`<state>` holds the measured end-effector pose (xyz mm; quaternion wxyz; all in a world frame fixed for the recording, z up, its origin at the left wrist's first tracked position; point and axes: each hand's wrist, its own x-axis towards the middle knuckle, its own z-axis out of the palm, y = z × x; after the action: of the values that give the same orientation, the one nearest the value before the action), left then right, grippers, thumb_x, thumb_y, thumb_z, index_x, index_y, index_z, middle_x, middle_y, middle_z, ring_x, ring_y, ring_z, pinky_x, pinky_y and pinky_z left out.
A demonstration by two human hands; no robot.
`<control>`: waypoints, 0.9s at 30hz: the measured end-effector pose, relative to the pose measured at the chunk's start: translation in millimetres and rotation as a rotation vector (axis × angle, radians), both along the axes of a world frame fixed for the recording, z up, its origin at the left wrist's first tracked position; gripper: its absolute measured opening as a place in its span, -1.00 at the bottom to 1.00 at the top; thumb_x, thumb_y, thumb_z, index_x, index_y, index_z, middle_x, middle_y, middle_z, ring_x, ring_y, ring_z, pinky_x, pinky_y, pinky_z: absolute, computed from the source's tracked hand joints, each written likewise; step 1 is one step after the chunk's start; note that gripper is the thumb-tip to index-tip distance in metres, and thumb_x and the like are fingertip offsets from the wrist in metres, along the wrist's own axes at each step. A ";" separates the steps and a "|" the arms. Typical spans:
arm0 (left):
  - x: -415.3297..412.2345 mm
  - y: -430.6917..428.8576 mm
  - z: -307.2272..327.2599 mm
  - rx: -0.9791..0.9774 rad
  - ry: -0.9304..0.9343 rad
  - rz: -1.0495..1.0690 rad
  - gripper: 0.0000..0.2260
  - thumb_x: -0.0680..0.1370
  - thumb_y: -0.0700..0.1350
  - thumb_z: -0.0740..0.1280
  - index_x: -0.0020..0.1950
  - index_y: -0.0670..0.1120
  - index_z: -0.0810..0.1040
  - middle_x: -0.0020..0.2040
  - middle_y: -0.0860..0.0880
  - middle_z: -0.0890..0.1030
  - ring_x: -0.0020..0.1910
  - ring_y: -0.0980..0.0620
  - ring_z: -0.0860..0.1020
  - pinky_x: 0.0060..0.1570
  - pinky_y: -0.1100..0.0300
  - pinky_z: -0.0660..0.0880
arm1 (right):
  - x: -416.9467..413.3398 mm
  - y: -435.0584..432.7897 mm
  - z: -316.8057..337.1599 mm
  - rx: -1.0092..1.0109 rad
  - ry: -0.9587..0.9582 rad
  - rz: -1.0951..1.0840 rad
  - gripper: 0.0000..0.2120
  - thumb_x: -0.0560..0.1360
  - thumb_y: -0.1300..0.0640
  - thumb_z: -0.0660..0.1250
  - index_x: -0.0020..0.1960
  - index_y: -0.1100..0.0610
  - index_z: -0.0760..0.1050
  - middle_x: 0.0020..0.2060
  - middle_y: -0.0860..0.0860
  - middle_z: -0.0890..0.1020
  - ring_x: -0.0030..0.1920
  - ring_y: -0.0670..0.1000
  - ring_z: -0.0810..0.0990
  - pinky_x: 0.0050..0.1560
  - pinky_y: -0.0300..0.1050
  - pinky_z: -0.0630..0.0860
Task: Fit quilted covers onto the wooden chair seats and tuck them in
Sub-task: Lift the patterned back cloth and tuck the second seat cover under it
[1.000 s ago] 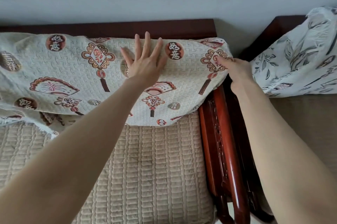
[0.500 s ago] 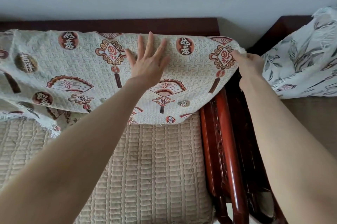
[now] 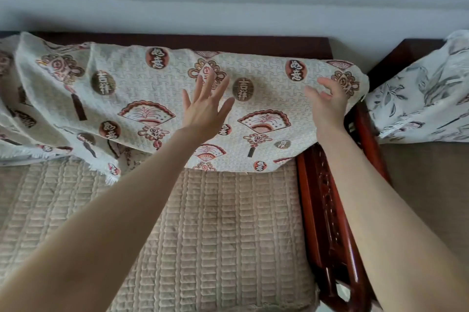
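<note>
Cover [image 3: 132, 98] drapes the chair back [image 3: 253, 43] across the upper frame, left hand [image 3: 205, 111] flat on it, fingers spread. Right hand [image 3: 327, 106] has left the right corner, fingers loose: that corner seems seated.

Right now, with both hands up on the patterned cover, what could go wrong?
1. Neither hand grips: the left hand lies flat on the patterned cover and the right hand is loose near its corner, so the cover may slide off the backrest rail.
2. The cover's left part is bunched and sags onto the beige quilted seat pad; tucking now could trap folds.
3. The right corner hangs by the carved armrest and might snag.
</note>
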<state>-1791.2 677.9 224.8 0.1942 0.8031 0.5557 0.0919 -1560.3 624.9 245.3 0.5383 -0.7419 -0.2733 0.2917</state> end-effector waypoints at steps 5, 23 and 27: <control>-87.0 -11.3 11.4 0.007 -0.059 0.001 -0.49 0.63 0.18 0.04 0.56 0.13 0.04 0.59 0.00 -0.04 0.56 -0.05 -0.11 0.48 -0.13 -0.18 | -106.5 -4.3 3.5 -0.006 0.028 0.078 -0.74 0.48 0.09 0.42 0.16 0.05 0.52 0.24 0.01 0.51 0.21 -0.05 0.46 0.10 -0.20 0.41; -384.0 0.6 29.0 0.076 -0.073 0.225 -0.47 0.62 0.19 0.07 0.56 0.09 0.08 0.56 -0.04 0.14 0.52 -0.08 0.11 0.47 -0.10 -0.05 | -417.1 55.9 22.3 0.017 0.049 0.330 -0.73 0.48 0.13 0.44 0.16 0.11 0.54 0.02 -0.04 0.56 0.00 -0.14 0.52 -0.14 -0.42 0.37; -419.4 12.3 25.9 0.045 -0.096 0.301 -0.46 0.61 0.24 0.03 0.56 0.08 0.09 0.55 -0.05 0.15 0.50 -0.10 0.16 0.48 -0.14 0.02 | -452.2 75.9 22.6 -0.004 0.047 0.403 -0.72 0.48 0.08 0.44 0.17 0.06 0.53 0.11 -0.07 0.55 0.07 -0.13 0.52 0.00 -0.30 0.43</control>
<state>-2210.6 690.3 250.7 0.1866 0.7098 0.6575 0.1708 -2012.5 700.8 267.9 0.4739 -0.6663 -0.4031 0.4112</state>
